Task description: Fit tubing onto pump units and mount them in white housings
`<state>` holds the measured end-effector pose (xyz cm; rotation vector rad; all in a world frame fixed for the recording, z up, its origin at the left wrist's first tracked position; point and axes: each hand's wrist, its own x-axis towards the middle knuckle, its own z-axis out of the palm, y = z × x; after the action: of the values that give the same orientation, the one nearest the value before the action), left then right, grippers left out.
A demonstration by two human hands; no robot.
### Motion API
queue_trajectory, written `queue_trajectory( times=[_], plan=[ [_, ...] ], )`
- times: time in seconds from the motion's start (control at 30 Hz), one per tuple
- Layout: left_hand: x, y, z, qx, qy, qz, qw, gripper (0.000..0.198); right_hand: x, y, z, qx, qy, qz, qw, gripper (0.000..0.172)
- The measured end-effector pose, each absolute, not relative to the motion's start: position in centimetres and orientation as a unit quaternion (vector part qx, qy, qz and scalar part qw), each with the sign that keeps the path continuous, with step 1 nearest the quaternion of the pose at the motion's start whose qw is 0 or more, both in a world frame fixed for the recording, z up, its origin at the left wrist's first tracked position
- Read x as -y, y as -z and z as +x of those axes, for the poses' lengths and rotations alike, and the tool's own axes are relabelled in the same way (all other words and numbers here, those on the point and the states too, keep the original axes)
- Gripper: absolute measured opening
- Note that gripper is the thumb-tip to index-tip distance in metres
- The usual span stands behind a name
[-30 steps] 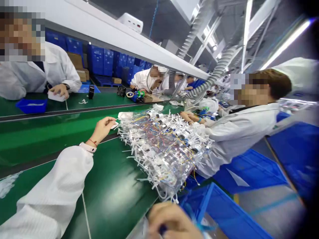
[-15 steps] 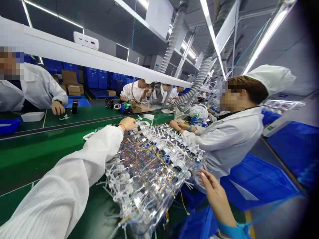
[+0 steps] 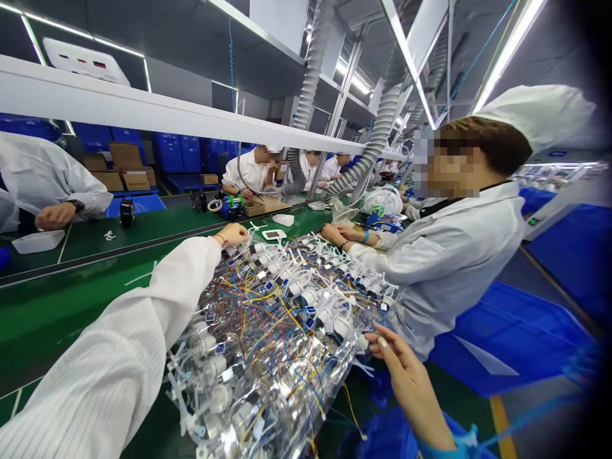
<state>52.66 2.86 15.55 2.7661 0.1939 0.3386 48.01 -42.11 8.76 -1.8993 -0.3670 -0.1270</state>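
Observation:
A wide, shiny clear plastic tray point(image 3: 313, 364) lies across the middle, loaded with small white-and-black parts, zip ties and loose red, blue and yellow wires. At its far left corner, my left hand point(image 3: 233, 234) is closed, fingers pinched on the rim; the exact grip is partly hidden. My right hand point(image 3: 406, 366), with a blue band at the wrist, grips the tray's right edge between thumb and fingers. Just beyond the tray lie a small white device with a dark display point(image 3: 274, 234) and a white shell point(image 3: 283, 220).
A co-worker in white point(image 3: 459, 248) stands close on the right, hands at the tray's far side. Blue bins point(image 3: 516, 331) stand right and below. A white fan point(image 3: 382, 201) sits farther along. The green bench point(image 3: 86, 303) stretches left. A white rail point(image 3: 167, 105) crosses overhead.
The tray has come closer to me, with both hands staying at its edges. More of the white device beyond it shows. My view has shifted slightly.

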Motion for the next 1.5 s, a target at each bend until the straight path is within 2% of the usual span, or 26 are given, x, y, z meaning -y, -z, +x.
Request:
queue_trajectory(
  times=[0.17,0.33,0.43,0.5,0.73,0.93,1.03,1.13,1.2,1.37,1.5],
  plan=[
    [-3.2,-17.0,54.3,-0.087,-0.212,0.95,0.212,0.039,41.0,-9.0,48.8,0.132,0.065,-0.811,0.566,0.049],
    [-2.2,-15.8,56.9,-0.103,-0.224,0.942,0.227,0.037,40.5,-9.4,49.3,0.13,0.041,-0.809,0.572,0.052],
    [-1.9,-14.4,57.8,-0.116,-0.189,0.945,0.24,0.06,40.3,-9.5,49.6,0.145,0.012,-0.802,0.579,0.057],
    [-1.6,-13.8,58.0,-0.098,-0.157,0.95,0.252,0.068,39.8,-9.4,49.9,0.155,-0.005,-0.796,0.585,0.064],
    [0.0,-14.2,57.5,0.004,-0.111,0.952,0.284,0.042,36.8,-11.0,51.4,0.199,-0.068,-0.764,0.61,0.079],
    [1.7,-15.0,56.8,0.055,-0.093,0.956,0.271,0.055,34.9,-13.5,53.0,0.123,-0.115,-0.79,0.589,0.085],
    [2.7,-14.7,56.4,0.113,-0.093,0.962,0.231,0.074,34.5,-13.8,53.9,0.122,-0.11,-0.83,0.533,0.079],
    [3.6,-14.3,56.1,0.14,-0.134,0.959,0.205,0.055,33.8,-13.9,54.5,0.162,-0.103,-0.827,0.529,0.067],
    [3.9,-14.4,56.0,0.126,-0.151,0.957,0.214,0.045,33.1,-14.0,54.8,0.184,-0.094,-0.813,0.545,0.066],
    [4.7,-15.8,56.3,0.134,-0.165,0.939,0.271,0.046,31.1,-14.1,55.5,0.209,-0.073,-0.819,0.529,0.066],
    [6.5,-16.5,56.5,0.183,-0.09,0.943,0.264,0.047,29.6,-14.1,56.4,0.212,-0.064,-0.846,0.485,0.069]
  ],
)
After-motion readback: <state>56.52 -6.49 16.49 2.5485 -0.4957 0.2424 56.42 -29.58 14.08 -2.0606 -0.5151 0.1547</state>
